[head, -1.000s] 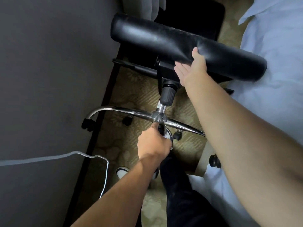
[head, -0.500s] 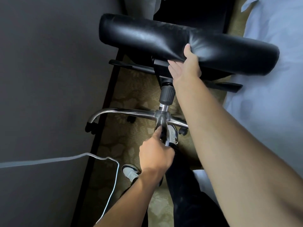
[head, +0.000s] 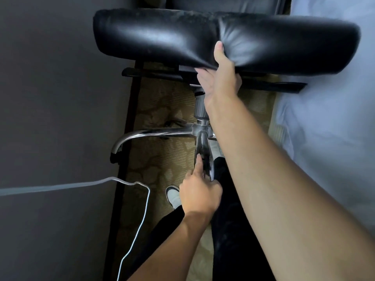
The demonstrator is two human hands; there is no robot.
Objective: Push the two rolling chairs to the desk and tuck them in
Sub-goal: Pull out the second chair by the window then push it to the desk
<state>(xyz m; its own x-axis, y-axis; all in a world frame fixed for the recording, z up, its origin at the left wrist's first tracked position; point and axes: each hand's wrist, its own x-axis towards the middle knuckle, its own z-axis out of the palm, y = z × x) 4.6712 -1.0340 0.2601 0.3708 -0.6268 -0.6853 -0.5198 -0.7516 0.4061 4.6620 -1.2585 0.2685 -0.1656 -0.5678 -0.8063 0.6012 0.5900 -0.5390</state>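
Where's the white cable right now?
In the head view the white cable is at lower left, running in from the left edge, then dropping beside the white shoe and left hand.

Black chair seat [head: 162, 35]; chrome base [head: 158, 131]; tan patterned carpet [head: 162, 159].
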